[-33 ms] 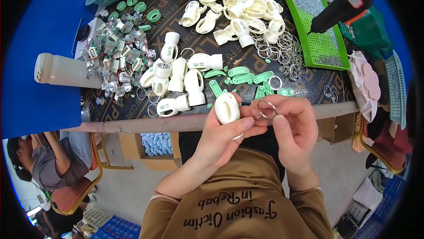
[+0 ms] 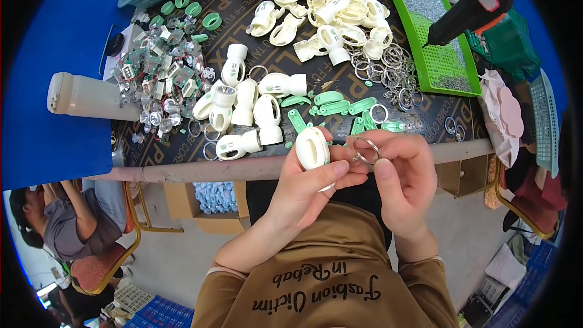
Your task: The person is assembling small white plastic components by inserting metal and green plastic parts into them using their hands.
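Head view: left hand (image 2: pixel 310 188) is curled around a cream plastic shell (image 2: pixel 312 148), thumb and fingers pinching it upright just in front of the desk (image 2: pixel 182 173) edge. Right hand (image 2: pixel 404 176) meets it from the other side, thumb and forefinger pressed together on a metal key ring (image 2: pixel 366 149) that touches the shell's side. Just beyond the hands lie green clips (image 2: pixel 337 106) and a cluster of finished cream torches (image 2: pixel 246 112) (some standing, some on their sides). Farther back sit a heap of cream shells (image 2: pixel 331 12), loose key rings (image 2: pixel 388 67), small circuit boards (image 2: pixel 161 76) to the left, and a green tray (image 2: pixel 452 88) with a black electric screwdriver (image 2: pixel 467 6) lying over it on the right.
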The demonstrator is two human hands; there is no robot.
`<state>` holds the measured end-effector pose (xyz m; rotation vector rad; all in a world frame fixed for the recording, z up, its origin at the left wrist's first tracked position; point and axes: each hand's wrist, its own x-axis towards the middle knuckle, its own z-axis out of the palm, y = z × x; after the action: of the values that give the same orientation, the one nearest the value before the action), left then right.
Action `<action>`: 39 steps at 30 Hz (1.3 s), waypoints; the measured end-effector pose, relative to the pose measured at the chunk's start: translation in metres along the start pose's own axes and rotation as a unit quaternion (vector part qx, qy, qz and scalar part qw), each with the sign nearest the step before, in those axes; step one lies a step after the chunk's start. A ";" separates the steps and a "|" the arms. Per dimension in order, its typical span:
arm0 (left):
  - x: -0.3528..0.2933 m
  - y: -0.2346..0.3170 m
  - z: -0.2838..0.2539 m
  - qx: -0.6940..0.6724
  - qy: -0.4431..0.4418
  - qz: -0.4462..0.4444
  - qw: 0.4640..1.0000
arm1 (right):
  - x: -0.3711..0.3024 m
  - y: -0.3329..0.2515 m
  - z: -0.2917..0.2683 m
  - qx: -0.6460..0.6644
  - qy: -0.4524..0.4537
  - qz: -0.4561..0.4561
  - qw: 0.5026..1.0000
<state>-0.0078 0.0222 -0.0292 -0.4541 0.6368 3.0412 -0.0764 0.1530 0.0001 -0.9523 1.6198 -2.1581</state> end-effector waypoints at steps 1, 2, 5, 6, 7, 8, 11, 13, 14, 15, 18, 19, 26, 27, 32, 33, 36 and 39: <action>0.000 0.000 -0.001 0.000 0.000 0.000 1.000 | 0.000 -0.001 0.002 0.000 0.000 0.000 1.000; -0.001 0.000 -0.002 -0.010 0.001 -0.002 1.000 | 0.000 -0.003 0.004 -0.021 0.011 0.020 1.000; 0.000 0.002 -0.002 -0.023 0.005 -0.005 1.000 | 0.001 -0.001 0.004 -0.029 0.015 0.017 0.999; 0.000 0.002 -0.003 -0.025 0.007 -0.006 1.000 | 0.001 0.001 0.003 -0.016 0.008 -0.005 1.000; 0.001 0.003 -0.003 -0.025 0.007 -0.006 1.000 | 0.001 0.002 0.002 -0.015 0.007 -0.005 1.000; 0.000 0.004 -0.002 -0.015 0.009 0.008 1.000 | 0.000 0.003 0.001 -0.016 0.004 -0.001 1.000; -0.001 0.008 0.002 0.039 0.015 0.045 0.998 | -0.005 0.009 -0.003 0.008 0.008 0.013 1.000; -0.002 0.012 0.002 0.084 0.018 0.067 0.994 | -0.007 0.012 -0.004 0.031 0.018 0.023 0.999; -0.002 0.014 0.002 0.160 0.001 0.105 0.981 | -0.007 0.013 -0.003 0.172 0.050 0.087 0.980; -0.003 0.017 0.001 0.237 -0.016 0.141 0.961 | -0.008 0.014 -0.002 0.310 0.080 0.149 0.936; -0.007 0.024 0.007 0.308 -0.006 0.139 0.941 | -0.006 0.022 -0.002 0.277 0.039 0.187 0.942; -0.008 0.025 0.008 0.332 0.000 0.133 0.934 | -0.006 0.024 -0.003 0.220 -0.018 0.173 0.960; -0.007 0.027 0.005 0.352 -0.010 0.138 0.926 | -0.002 0.014 0.003 -0.240 0.010 0.023 0.970; -0.006 0.027 0.004 0.348 -0.015 0.142 0.927 | -0.002 0.013 0.003 -0.240 0.011 0.023 0.970; -0.008 0.025 0.004 0.323 -0.014 0.148 0.935 | 0.000 0.010 0.002 -0.344 -0.010 -0.113 0.932; -0.011 0.027 0.005 0.265 -0.037 0.128 0.955 | 0.001 0.009 0.002 -0.342 -0.010 -0.114 0.933; -0.015 0.022 -0.001 0.199 -0.098 0.130 0.966 | 0.007 0.002 0.004 -0.351 0.010 -0.139 0.926; -0.020 0.020 0.000 0.226 -0.124 0.135 0.957 | 0.016 -0.009 0.008 -0.345 -0.001 -0.162 0.925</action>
<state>0.0100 0.0046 -0.0161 0.0305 1.4242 2.9619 -0.0817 0.1405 0.0146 -1.4978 2.4349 -1.7521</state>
